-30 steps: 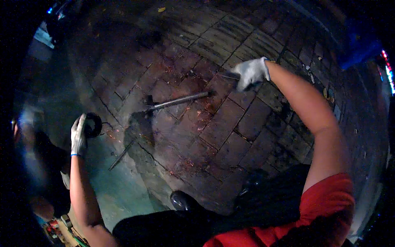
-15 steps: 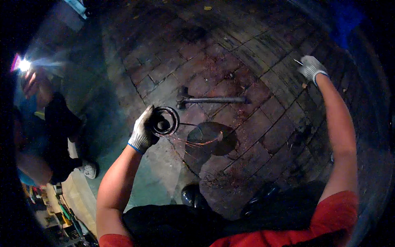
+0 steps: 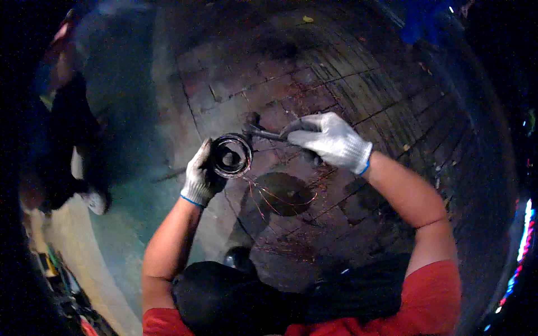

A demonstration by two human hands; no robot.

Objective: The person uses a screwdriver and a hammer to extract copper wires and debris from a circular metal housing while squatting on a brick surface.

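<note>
My left hand (image 3: 199, 173), in a white knit glove with a blue cuff edge, is closed on a round dark metal part (image 3: 247, 162). The part is ring-shaped, with a rounded knob at its centre; I cannot tell its exact kind. Thin copper-coloured wires (image 3: 283, 204) trail from its lower side over the floor. Right beside it is a hammer (image 3: 269, 134) with a dark head and handle. My right hand (image 3: 330, 140), gloved alike, has its fingers wrapped round the handle, hiding the handle's end. Whether the hammer is lifted off the floor I cannot tell.
Dim, dark paving (image 3: 252, 73) spreads ahead, with a dark round patch (image 3: 286, 193) below the wires. At the left is another person (image 3: 61, 140) with a pale shoe (image 3: 95, 201). Several tools (image 3: 70, 285) lie at the lower left by a pale strip.
My right hand has come in from the far right and closed on the hammer's handle. The thin pale thing it held no longer shows. The bright light at the left is out of sight.
</note>
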